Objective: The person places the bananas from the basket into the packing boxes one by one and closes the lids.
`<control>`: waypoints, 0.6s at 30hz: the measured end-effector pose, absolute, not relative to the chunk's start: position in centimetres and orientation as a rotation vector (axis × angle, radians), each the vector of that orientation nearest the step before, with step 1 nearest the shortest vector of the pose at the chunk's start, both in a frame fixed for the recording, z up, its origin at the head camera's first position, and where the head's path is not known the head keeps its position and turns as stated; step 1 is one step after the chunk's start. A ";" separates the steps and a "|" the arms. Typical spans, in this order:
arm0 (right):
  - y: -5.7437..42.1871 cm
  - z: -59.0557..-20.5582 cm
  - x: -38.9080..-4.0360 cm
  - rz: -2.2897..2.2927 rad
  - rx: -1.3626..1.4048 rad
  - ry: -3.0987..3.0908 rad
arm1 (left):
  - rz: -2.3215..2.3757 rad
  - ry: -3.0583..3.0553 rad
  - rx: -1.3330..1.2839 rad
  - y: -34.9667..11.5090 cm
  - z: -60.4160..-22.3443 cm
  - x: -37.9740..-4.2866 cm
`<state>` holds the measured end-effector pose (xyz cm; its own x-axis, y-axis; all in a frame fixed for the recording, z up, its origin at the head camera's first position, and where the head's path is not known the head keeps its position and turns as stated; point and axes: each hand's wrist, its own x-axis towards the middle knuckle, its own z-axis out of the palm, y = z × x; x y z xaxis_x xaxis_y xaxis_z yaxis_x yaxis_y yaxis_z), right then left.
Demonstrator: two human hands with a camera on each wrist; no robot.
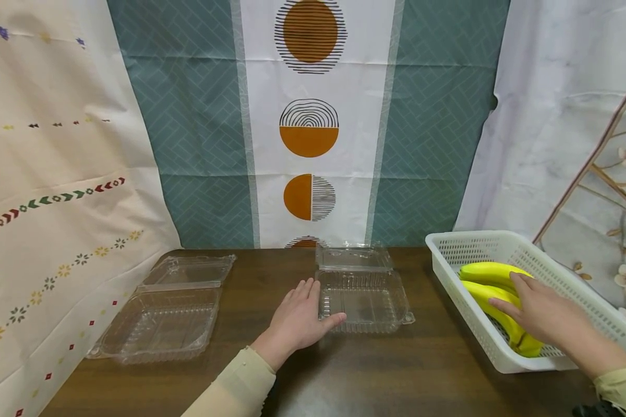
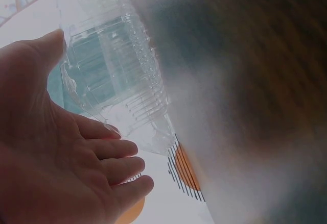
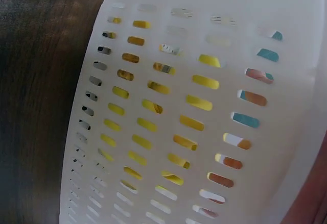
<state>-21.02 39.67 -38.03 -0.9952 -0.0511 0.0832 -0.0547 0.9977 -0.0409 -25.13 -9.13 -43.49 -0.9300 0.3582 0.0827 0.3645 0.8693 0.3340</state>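
Observation:
My left hand (image 1: 302, 318) is at the left side of a clear plastic clamshell container (image 1: 365, 301), which lies with its lid folded back. In the left wrist view its fingers (image 2: 120, 165) are straight and the thumb is spread at the container's edge. My right hand (image 1: 548, 307) is over the white basket (image 1: 475, 333), its thumb and fingers apart above the yellow bananas (image 1: 492, 292). The right wrist view shows mostly the slotted basket wall (image 3: 204, 127), with yellow behind the slots; the fingertips are hidden there.
A second clear clamshell container (image 1: 162, 324) lies with its lid back at the left of the brown wooden table (image 1: 271, 272). Patterned cloths hang behind and at both sides, with the teal and white curtain (image 1: 198, 116) at the back.

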 end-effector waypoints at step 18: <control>39.5 -38.9 -20.7 0.090 0.054 -3.108 | -0.543 -3.003 -0.588 -9.1 -43.6 -25.1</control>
